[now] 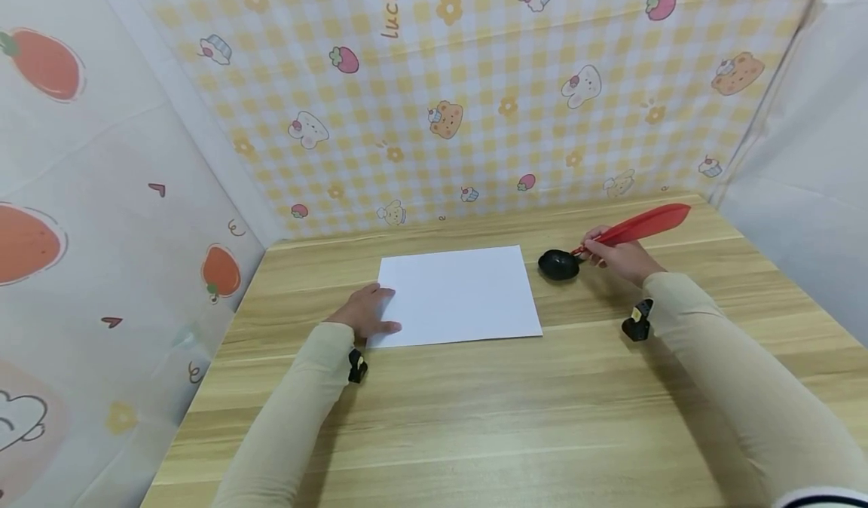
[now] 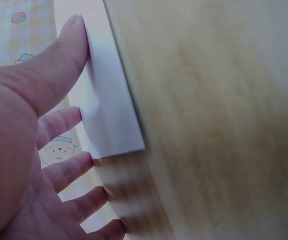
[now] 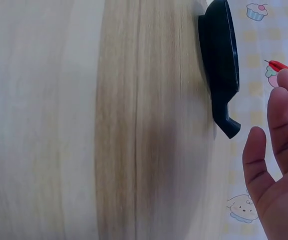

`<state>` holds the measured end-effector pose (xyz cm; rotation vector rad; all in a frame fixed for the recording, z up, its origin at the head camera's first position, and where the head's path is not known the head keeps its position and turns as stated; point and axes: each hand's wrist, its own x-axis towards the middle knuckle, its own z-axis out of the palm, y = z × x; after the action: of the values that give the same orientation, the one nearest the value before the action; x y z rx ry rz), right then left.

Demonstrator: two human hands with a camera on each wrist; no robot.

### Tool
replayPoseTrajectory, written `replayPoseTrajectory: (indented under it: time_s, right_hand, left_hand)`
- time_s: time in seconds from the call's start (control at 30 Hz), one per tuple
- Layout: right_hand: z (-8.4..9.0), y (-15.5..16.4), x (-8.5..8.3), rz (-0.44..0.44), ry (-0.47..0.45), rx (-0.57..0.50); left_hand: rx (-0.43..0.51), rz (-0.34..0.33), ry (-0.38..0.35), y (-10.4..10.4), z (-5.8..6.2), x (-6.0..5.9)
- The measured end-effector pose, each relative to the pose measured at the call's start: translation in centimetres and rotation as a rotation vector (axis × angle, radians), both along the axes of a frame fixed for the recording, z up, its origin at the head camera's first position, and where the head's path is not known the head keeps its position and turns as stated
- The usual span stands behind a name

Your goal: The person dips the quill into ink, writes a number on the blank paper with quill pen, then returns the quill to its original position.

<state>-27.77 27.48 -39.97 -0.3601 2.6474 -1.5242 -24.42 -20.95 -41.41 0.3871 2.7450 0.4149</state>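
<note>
A sheet of white paper (image 1: 461, 297) lies on the wooden table. My left hand (image 1: 366, 312) rests at the paper's left edge, fingers spread and thumb over the sheet; the left wrist view shows the hand (image 2: 38, 135) beside the paper's corner (image 2: 108, 110). Between thumb and fingers, my right hand (image 1: 620, 255) pinches a red feather pen (image 1: 644, 225), its plume slanting up to the right. The pen's nib end is close to a small black dish (image 1: 559, 265) with a short handle. In the right wrist view, the pen tip (image 3: 276, 65) is beside the dish (image 3: 221, 55), apart from it.
The wooden table (image 1: 461, 410) meets a checked, patterned cloth (image 1: 380, 131) at the back. A printed white sheet (image 1: 136, 214) hangs on the left, and a plain white one (image 1: 807, 146) on the right.
</note>
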Motion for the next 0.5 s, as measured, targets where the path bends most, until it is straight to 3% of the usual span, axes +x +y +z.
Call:
replayPoseTrajectory:
  time_s: [0.5]
  right_hand:
    - [0.28,-0.83,-0.30,-0.012,-0.042,-0.031]
  left_hand:
    - [-0.010,0.032,-0.022,0.66,0.23,-0.14]
